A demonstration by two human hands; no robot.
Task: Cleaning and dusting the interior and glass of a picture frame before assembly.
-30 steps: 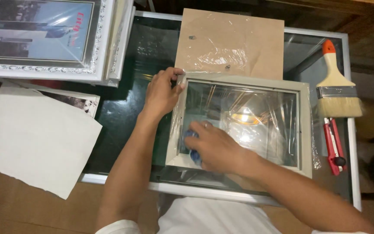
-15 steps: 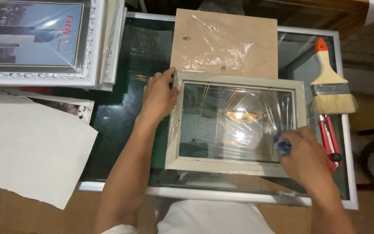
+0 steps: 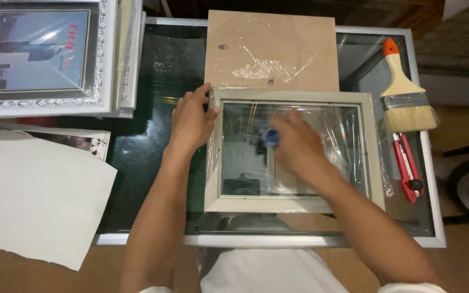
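The glass tabletop (image 3: 153,81) has a pale metal rim and carries every item in view. At its far left corner lies a stack of ornate silver-framed pictures (image 3: 39,54) wrapped in clear film. A large white paper sheet (image 3: 33,201) overhangs the near left edge. A brown backing board (image 3: 272,49), with loose plastic film on it, lies at the far centre and touches the far edge of the cream picture frame (image 3: 294,203).

The cream picture frame lies flat at the centre of the tabletop, glazed and partly covered by crinkled clear film. The left hand (image 3: 191,119) rests open, palm down, on the frame's far left corner, with the fingertips pressing the moulding. The right hand (image 3: 294,144) is closed around a small blue object (image 3: 270,137) and presses it onto the glass pane. The hand is motion-blurred, so what the blue object is cannot be determined.

A flat paintbrush (image 3: 405,92) with an orange-tipped handle lies at the right edge. A red utility knife (image 3: 406,165) lies just beside the frame's right side.

Hazards, by judgement:
- Excess pressure at mid-pane may crack the glass, because the pane appears to be supported at its edges only.
- If the left hand lifts, the frame may slide on the smooth tabletop.
- A wide stroke to the right may strike the red utility knife.
- Loose film may snag under the blue object.
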